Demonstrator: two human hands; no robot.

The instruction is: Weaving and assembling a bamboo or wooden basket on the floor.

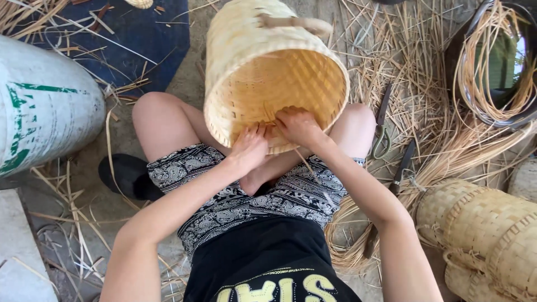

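Note:
A pale woven bamboo basket (pixel 251 61) lies on its side between my knees, with its open mouth towards me. My left hand (pixel 250 146) presses on the near rim from outside, fingers spread over the weave. Just to the right, my right hand (pixel 297 126) grips the same rim with its fingers curled over the edge into the basket. The two hands almost touch. A wooden handle (pixel 295 23) sticks out on the basket's upper side.
Scissors (pixel 381 130) and a dark-handled knife (pixel 404 165) lie on the straw-strewn ground at right. Finished woven baskets (pixel 485 235) are stacked at lower right. A dark tub holding coiled strips (pixel 492 67) sits at upper right. A white sack (pixel 45 106) lies at left.

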